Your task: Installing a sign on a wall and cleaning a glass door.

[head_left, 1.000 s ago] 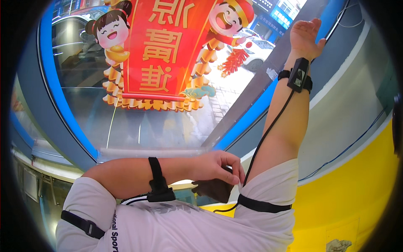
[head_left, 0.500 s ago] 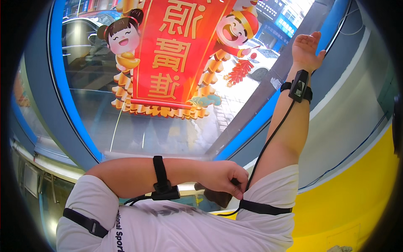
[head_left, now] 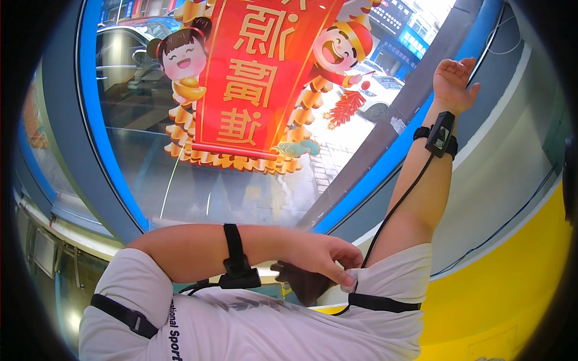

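Right hand (head_left: 453, 81) raised — left hand (head_left: 322, 256) at sleeve (head_left: 385, 283).

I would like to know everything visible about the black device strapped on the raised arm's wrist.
The small black box-shaped device sits on a black strap around the wrist, just below the open right hand, which is lifted toward the window frame. It looks like hard plastic with a slightly glossy face. A thin black cable leaves its lower end and runs down along the forearm to a black band on the white sleeve.
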Demonstrator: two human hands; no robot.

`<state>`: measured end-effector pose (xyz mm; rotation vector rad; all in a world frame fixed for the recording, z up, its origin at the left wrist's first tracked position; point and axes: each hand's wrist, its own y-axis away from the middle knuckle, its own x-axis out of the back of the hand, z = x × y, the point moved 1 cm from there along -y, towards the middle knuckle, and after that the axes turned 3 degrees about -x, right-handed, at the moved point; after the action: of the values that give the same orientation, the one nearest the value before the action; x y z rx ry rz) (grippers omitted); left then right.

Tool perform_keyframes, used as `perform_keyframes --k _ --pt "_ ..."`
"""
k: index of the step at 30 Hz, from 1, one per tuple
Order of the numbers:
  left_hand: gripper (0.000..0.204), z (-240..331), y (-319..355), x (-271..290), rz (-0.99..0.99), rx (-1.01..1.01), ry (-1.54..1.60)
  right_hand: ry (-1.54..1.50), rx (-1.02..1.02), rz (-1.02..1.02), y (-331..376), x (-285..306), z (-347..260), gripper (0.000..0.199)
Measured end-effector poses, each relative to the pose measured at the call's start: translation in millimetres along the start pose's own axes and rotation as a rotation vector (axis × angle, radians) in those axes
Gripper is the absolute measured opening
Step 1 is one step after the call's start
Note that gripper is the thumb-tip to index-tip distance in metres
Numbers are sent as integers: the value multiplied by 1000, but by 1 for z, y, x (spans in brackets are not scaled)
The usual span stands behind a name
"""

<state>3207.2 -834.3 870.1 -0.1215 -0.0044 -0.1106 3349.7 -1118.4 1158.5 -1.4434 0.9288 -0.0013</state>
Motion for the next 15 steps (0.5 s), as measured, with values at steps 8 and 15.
perform_keyframes --k 8,15 --pt "28 4 -2 8 363 -69 -285 63 -16 119 3 9 -5 69" --pt "14 -9 2 10 295 -196 -211 -17 71 36 9 1 -32 60"
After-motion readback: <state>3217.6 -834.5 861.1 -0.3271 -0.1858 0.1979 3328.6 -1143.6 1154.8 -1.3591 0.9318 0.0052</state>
